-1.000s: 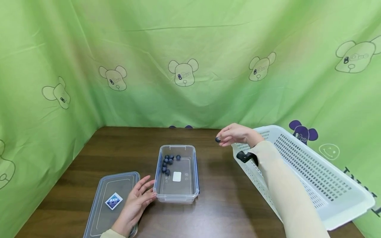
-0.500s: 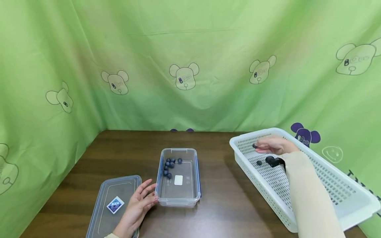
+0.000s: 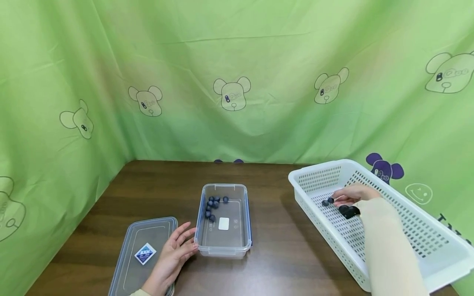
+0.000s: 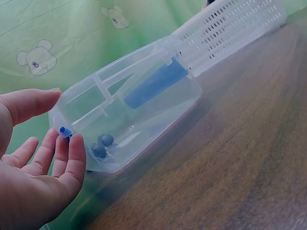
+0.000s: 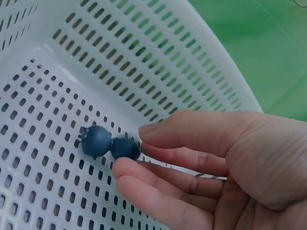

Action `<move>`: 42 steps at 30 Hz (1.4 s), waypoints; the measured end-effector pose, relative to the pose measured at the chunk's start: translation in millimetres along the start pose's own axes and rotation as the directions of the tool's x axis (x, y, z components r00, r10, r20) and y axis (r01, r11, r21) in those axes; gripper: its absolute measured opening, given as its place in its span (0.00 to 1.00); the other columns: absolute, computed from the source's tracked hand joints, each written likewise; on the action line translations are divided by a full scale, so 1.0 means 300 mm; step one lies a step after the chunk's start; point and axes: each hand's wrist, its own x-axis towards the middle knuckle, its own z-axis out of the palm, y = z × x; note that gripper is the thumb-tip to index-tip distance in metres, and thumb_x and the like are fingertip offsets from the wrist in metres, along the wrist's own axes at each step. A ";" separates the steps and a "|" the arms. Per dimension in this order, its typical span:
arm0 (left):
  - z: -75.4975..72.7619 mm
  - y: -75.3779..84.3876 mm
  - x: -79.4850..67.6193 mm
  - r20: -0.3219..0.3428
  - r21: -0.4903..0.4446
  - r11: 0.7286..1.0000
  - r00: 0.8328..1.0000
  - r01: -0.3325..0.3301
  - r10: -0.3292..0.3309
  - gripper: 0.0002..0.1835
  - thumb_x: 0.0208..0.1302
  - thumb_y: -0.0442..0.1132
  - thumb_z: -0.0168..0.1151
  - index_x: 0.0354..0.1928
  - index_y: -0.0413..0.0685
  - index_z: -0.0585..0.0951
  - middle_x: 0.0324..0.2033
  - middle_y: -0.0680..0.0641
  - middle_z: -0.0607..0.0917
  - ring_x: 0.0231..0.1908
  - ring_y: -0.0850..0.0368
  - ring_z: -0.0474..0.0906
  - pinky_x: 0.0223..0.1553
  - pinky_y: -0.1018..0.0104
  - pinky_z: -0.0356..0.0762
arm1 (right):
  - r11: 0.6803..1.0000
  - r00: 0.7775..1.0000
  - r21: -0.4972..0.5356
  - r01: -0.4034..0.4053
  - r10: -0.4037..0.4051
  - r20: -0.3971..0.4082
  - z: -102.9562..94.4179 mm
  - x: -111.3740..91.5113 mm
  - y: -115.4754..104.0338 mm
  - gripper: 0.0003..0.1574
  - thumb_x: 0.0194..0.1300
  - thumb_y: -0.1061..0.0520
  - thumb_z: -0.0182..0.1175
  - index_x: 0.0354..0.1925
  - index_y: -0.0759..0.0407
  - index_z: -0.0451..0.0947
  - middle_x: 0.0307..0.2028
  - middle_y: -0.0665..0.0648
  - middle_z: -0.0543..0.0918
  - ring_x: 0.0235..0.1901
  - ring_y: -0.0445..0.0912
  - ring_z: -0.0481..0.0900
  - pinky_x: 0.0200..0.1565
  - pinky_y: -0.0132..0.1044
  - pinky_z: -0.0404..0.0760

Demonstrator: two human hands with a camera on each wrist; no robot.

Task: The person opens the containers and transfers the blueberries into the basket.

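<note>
In the head view my right hand (image 3: 352, 194) is low inside the white basket (image 3: 324, 228). Two blueberries sit together on the basket floor: one blueberry (image 5: 96, 141) lies farther from the hand, the other blueberry (image 5: 125, 149) right at my thumb and fingertips, which look loosely parted around it. My left hand (image 3: 172, 257) touches the left front corner of a clear plastic food container (image 3: 229, 238), its fingers extended and apart. Several blueberries (image 3: 212, 204) lie along that container's left and back. Its near end and blue side flap (image 4: 153, 86) show in the left wrist view.
A clear lid (image 3: 135, 234) with a blue-edged rim and a diamond sticker lies left of the container, partly under my left hand. The brown wooden table (image 3: 170, 176) ends at a green curtain (image 3: 237, 135) with bear heads on it.
My right hand has carried a blueberry over the basket's rim, then lowered it to the floor beside another one. My left hand has stayed at the container's corner.
</note>
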 end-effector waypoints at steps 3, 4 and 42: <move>0.001 -0.002 0.000 0.000 -0.001 1.000 1.000 -0.003 0.003 0.39 0.58 0.19 0.56 0.72 0.34 0.55 0.53 0.47 0.78 0.48 0.55 0.77 0.44 0.65 0.80 | 1.000 1.000 0.016 -0.004 0.005 -0.011 0.009 -0.002 -0.005 0.06 0.66 0.66 0.59 0.31 0.64 0.81 0.24 0.56 0.86 0.25 0.41 0.86 0.34 0.28 0.83; 0.001 -0.002 -0.001 -0.001 0.000 1.000 1.000 -0.003 0.003 0.39 0.58 0.19 0.56 0.72 0.34 0.56 0.53 0.47 0.78 0.48 0.55 0.77 0.44 0.65 0.80 | 1.000 1.000 0.028 -0.003 0.003 -0.008 0.012 -0.002 -0.007 0.06 0.67 0.66 0.58 0.32 0.65 0.81 0.24 0.57 0.86 0.25 0.41 0.86 0.35 0.28 0.83; 0.014 0.007 0.005 -0.021 0.010 1.000 1.000 -0.013 0.013 0.40 0.54 0.18 0.58 0.71 0.31 0.56 0.51 0.46 0.79 0.48 0.52 0.75 0.44 0.64 0.80 | 0.912 0.860 0.141 0.385 -0.409 0.306 0.526 -0.007 -0.400 0.14 0.71 0.68 0.50 0.38 0.59 0.83 0.33 0.60 0.85 0.33 0.48 0.86 0.42 0.39 0.85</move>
